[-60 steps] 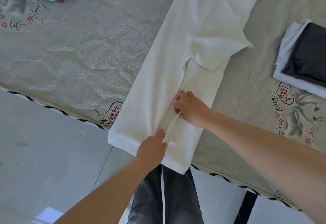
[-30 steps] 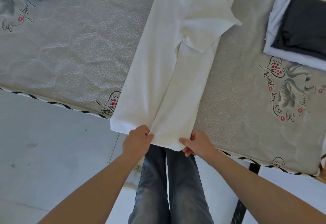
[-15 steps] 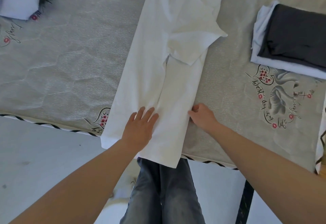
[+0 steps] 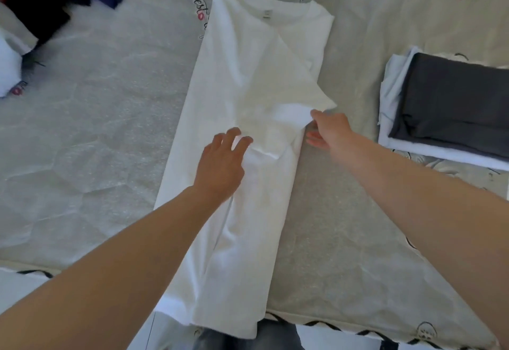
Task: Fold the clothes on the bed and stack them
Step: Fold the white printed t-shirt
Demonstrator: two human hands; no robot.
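White T-shirt (image 4: 242,135) lies lengthwise on the bed (image 4: 82,129), hem overhanging the near edge; left hand (image 4: 221,161) hovers spread-fingered over it, right hand (image 4: 329,132) pinches the sleeve tip, which is best tucked inward flat

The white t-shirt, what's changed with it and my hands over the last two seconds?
Both hands moved up the white t-shirt from its hem to its middle. The right hand now pinches the folded sleeve's edge; the left hand rests open on the cloth. The shirt stays lengthwise on the mattress, the folded stack untouched at the right.
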